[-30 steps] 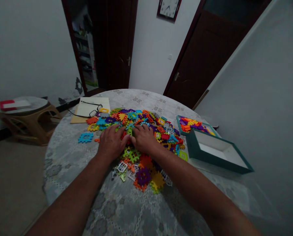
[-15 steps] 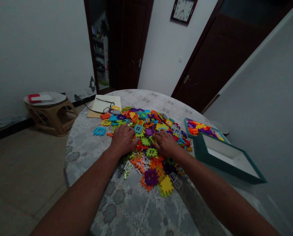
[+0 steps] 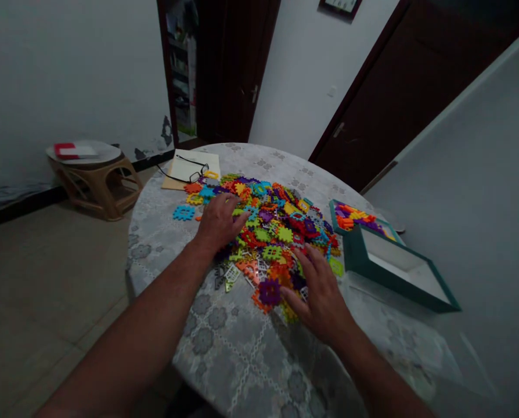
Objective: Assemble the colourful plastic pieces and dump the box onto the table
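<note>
A heap of colourful plastic interlocking building pieces [image 3: 263, 218] spreads over the round table, many of them square with notched edges. My left hand [image 3: 221, 219] rests at the heap's left side, fingers apart over the pieces, fingertips partly hidden. On the near right side, my right hand [image 3: 318, 290] is spread with its thumb close to a purple square piece [image 3: 270, 291]. I cannot tell whether the thumb touches it. A blue square piece [image 3: 183, 212] lies apart at the left, and a lime green piece [image 3: 336, 266] lies beyond the right hand.
Black-framed glasses [image 3: 195, 176] lie on a paper pad [image 3: 176, 184] at the far left. To the right are a green open box [image 3: 399, 290] and a tray [image 3: 334, 216] of orange, purple and yellow parts. A stool [image 3: 105, 191] stands left of the patterned tablecloth [image 3: 224, 348].
My right hand has drawn back toward me and opened out from the heap's middle to its near right side. The left hand stays on the heap. The view has tilted down slightly.
</note>
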Tool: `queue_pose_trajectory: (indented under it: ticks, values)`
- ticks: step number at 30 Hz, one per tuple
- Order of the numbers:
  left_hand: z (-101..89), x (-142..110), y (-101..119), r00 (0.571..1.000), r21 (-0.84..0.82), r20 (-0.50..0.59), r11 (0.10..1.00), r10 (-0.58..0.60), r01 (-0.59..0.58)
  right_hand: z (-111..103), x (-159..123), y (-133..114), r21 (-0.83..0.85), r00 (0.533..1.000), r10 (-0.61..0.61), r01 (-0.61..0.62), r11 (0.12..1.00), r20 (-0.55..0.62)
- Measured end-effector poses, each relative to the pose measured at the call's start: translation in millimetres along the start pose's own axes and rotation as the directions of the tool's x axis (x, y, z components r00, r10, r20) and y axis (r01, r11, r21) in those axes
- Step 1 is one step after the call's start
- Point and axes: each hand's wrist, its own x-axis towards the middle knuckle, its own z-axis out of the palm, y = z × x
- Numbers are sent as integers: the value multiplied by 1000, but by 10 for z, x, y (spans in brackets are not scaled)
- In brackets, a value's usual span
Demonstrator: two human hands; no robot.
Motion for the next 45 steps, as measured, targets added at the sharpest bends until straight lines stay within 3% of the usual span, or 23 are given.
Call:
queue_pose_trajectory:
  ticks: [4, 8, 12, 15, 18, 25, 30, 35, 38, 42, 45]
  values:
    - [-40, -1, 134, 992, -18, 85, 996, 91, -90, 286, -483, 59, -47, 981, 189, -191, 980, -48]
    - [-151, -163, 299, 957, 6, 230, 983, 179, -186, 503, -634, 128, -70, 957, 290, -290, 954, -15]
    - [-250, -604, 310, 914, -31, 323, 968, 245, -249, 592, -499, 126, -83, 949, 315, -313, 946, 17]
    - [-261, -973, 270, 895, 9, 393, 972, 212, -234, 632, -287, 109, -72, 949, 313, -310, 948, 37]
    - [-242, -1175, 289, 883, 93, 446, 974, 144, -206, 684, -38, 123, -70, 952, 303, -300, 951, 45]
    - [-229, -1076, 339, 902, 185, 426, 970, 68, -160, 877, 426, 276, -104, 955, 285, -293, 950, -84]
    - [-339, -1130, 328, 902, 95, 408, 977, 138, -192, 966, 396, 397, -12, 936, 210, -222, 975, -282]
    - [-422, -1145, 444, 922, 44, 336, 974, 193, -220, 863, 327, 415, 130, 916, 116, -71, 989, -383]
    - [-388, -1134, 555, 909, 21, 352, 969, 225, -248, 761, 298, 295, 145, 946, 23, 26, 989, -323]
    - [-222, -1133, 630, 886, 59, 398, 958, 237, -282, 737, 274, 95, 131, 982, -135, 153, 980, -133]
    - [-69, -1087, 579, 894, 117, 375, 945, 244, -306, 805, 313, 63, 113, 992, -86, 97, 989, -96]
